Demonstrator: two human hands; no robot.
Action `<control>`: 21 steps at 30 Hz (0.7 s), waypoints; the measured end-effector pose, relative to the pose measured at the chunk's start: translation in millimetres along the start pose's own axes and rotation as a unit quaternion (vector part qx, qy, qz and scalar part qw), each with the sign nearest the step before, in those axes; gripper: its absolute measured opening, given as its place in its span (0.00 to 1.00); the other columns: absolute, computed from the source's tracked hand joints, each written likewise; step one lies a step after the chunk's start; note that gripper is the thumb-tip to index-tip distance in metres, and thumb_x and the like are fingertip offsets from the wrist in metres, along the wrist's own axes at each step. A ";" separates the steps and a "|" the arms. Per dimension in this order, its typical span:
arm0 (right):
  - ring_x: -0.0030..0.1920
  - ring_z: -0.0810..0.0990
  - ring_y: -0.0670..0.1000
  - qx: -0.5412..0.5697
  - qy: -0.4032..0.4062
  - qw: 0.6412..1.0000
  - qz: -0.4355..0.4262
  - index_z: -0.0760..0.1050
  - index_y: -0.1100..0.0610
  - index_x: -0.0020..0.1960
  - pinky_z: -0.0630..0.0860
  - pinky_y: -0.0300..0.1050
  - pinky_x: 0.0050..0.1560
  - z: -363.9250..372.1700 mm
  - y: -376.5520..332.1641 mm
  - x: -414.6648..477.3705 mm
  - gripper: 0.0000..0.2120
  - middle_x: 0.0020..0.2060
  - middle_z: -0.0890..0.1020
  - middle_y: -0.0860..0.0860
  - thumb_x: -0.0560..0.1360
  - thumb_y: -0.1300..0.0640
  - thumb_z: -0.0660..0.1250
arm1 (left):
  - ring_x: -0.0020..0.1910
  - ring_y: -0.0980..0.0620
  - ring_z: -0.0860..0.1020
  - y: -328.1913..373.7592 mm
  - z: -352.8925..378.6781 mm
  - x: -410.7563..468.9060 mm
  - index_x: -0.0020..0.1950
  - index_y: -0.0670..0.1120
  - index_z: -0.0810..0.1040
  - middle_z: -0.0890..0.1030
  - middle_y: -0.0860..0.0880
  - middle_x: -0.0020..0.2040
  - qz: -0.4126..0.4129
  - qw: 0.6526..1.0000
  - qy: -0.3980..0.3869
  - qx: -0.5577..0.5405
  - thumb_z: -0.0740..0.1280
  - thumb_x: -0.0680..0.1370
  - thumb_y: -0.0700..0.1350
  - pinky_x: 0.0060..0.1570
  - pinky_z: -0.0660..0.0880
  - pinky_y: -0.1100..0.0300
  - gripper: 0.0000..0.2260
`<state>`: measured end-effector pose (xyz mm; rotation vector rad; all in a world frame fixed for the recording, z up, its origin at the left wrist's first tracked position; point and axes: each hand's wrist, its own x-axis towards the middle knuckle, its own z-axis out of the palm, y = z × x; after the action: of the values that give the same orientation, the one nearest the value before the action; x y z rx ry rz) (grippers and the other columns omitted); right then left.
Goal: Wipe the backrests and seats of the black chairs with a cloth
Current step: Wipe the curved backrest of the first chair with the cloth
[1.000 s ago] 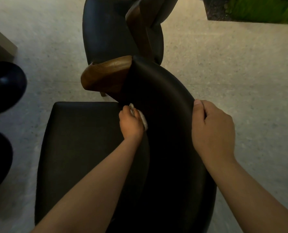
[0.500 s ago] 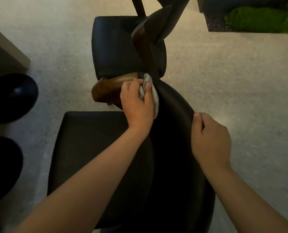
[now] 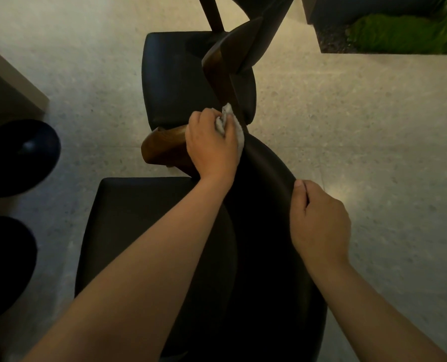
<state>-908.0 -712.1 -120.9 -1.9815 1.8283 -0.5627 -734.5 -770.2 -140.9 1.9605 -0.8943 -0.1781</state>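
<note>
Cloth (image 3: 239, 131) slid up backrest (image 3: 266, 165), nearing second chair (image 3: 175, 74).

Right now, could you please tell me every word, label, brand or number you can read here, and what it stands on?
None: no text can be read anywhere in this view.
The cloth, backrest, near seat, far seat, floor and planter show no words, labels or numbers.
</note>
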 end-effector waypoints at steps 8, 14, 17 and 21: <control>0.23 0.66 0.43 0.007 -0.003 1.000 0.003 0.69 0.52 0.37 0.57 0.36 0.28 -1.4 -0.2 -0.8 0.17 0.24 0.67 0.44 0.83 0.51 0.53 | 0.47 0.57 0.76 -27.8 -9.4 -1.5 0.48 0.50 0.74 0.76 0.53 0.47 -0.083 0.996 0.006 -0.032 0.67 0.78 0.49 0.53 0.76 0.59 0.04; 0.23 0.67 0.44 0.015 -0.006 1.000 0.000 0.69 0.53 0.37 0.58 0.36 0.28 -0.4 0.5 -0.5 0.17 0.24 0.68 0.45 0.83 0.51 0.53 | 0.46 0.59 0.75 -56.3 -12.3 -37.3 0.48 0.51 0.73 0.73 0.56 0.46 -0.133 0.989 -0.029 -0.052 0.64 0.79 0.51 0.52 0.76 0.58 0.05; 0.23 0.68 0.44 0.012 -0.006 1.000 0.001 0.70 0.53 0.38 0.59 0.37 0.27 -0.4 1.7 -0.6 0.17 0.24 0.69 0.45 0.83 0.51 0.53 | 0.46 0.57 0.75 -38.8 -8.7 -36.0 0.49 0.49 0.73 0.73 0.55 0.47 -0.097 0.991 0.004 -0.094 0.62 0.81 0.53 0.49 0.74 0.63 0.08; 0.23 0.67 0.44 0.014 -0.007 1.000 0.004 0.70 0.53 0.37 0.58 0.37 0.27 -0.7 1.7 -0.2 0.17 0.24 0.69 0.45 0.83 0.51 0.53 | 0.47 0.54 0.75 -26.4 1.9 -26.7 0.48 0.50 0.72 0.73 0.52 0.49 -0.052 0.995 0.027 -0.081 0.61 0.79 0.54 0.51 0.76 0.56 0.09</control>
<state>-909.9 -712.1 -121.2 -1.9541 1.8096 -0.5663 -741.1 -746.5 -169.3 1.8525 -0.7213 -0.2489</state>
